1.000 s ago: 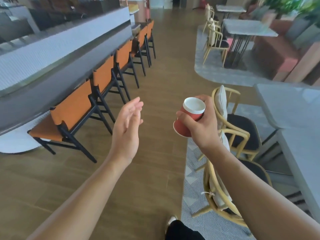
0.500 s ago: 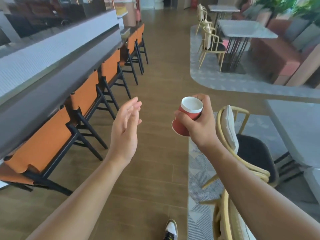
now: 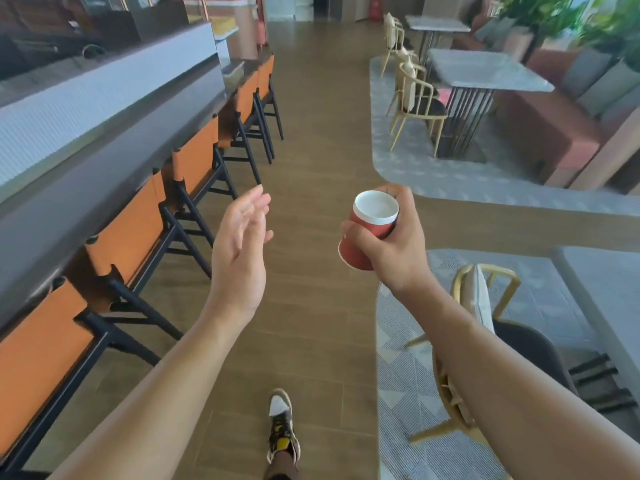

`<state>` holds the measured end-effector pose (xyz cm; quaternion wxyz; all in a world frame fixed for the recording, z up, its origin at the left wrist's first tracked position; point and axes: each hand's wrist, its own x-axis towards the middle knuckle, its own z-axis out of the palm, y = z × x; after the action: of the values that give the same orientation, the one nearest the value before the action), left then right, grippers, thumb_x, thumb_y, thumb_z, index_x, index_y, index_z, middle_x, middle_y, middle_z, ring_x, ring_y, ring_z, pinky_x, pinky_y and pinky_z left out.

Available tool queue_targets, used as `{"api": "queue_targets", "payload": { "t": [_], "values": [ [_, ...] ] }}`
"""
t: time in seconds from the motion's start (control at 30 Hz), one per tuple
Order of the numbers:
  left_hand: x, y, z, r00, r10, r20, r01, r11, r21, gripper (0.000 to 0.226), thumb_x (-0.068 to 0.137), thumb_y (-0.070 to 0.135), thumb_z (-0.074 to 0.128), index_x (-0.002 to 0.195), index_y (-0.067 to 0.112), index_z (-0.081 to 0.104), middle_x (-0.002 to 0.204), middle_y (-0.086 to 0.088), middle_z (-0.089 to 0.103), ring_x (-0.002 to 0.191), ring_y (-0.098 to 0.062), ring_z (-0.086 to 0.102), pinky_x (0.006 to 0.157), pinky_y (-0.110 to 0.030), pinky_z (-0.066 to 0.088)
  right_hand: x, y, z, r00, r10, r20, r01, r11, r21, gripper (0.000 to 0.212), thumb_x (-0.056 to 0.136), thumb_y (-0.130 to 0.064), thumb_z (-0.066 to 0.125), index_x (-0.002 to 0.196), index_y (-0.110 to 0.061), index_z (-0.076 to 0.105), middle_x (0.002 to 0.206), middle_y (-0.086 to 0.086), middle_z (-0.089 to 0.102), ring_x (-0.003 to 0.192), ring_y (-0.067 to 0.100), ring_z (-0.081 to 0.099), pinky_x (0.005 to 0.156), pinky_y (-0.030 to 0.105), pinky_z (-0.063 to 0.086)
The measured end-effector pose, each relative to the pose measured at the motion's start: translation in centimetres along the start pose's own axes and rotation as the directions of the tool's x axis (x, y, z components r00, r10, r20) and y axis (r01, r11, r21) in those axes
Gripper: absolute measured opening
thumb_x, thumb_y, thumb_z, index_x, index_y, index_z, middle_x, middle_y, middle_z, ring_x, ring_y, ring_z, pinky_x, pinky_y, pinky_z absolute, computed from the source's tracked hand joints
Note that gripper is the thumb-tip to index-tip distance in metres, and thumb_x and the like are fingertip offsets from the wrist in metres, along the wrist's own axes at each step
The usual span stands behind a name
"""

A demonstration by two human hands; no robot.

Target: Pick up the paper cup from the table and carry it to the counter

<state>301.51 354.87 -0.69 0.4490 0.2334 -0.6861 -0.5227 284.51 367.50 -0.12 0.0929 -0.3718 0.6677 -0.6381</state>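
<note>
head view: red cup (image 3: 367, 233) in right hand (image 3: 391, 247)

Left hand (image 3: 239, 251) outstretched, fingers (image 3: 254, 206) straight; right hand (image 3: 391, 247) raised, fingers curled.

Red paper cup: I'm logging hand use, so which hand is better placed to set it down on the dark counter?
Probably left: the left hand is free beside the counter, though the right hand grips the red paper cup.

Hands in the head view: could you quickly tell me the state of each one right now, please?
Left hand: open, fingers straight, holding nothing.
Right hand: closed around a red paper cup, held tilted.
</note>
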Motion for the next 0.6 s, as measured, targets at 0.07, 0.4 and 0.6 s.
{"api": "queue_targets", "payload": {
  "t": [0.07,0.4,0.6],
  "values": [
    [4.0,-2.1,-0.1,1.000,0.011,0.002,-0.011,1.000,-0.016,0.036,0.107,0.039,0.040,0.142,0.036,0.049,0.146,0.013,0.058,0.137,-0.001,0.054,0.112,-0.040,0.052,3.7,1.3,1.5,1.000,-0.001,-0.008,0.001,1.000,-0.007,0.046,0.076,-0.030,0.082,0.110,-0.025,0.051,0.086,-0.027,0.062,0.082,-0.001,0.060,0.077,0.019,0.052],
    [25.0,-10.1,-1.4,0.998,-0.001,0.058,0.001,1.000,-0.006,0.040,0.107,0.045,0.040,0.144,0.035,0.050,0.147,0.012,0.058,0.137,-0.001,0.055,0.112,-0.040,0.052,22.5,5.6,10.6,0.998,-0.046,-0.032,0.043,0.995,-0.087,0.051,0.080,-0.025,0.083,0.116,-0.024,0.048,0.090,-0.022,0.063,0.084,0.001,0.062,0.075,0.013,0.049],
    [35.6,-13.7,-0.8,0.996,0.000,0.093,-0.001,1.000,0.001,0.041,0.107,0.045,0.039,0.145,0.034,0.049,0.147,0.013,0.058,0.138,-0.001,0.054,0.111,-0.040,0.052,32.2,8.7,13.7,0.998,-0.030,-0.055,0.024,0.993,-0.116,0.050,0.084,-0.017,0.086,0.116,-0.023,0.048,0.093,-0.018,0.062,0.083,-0.003,0.061,0.075,0.009,0.047]
  ]
}}
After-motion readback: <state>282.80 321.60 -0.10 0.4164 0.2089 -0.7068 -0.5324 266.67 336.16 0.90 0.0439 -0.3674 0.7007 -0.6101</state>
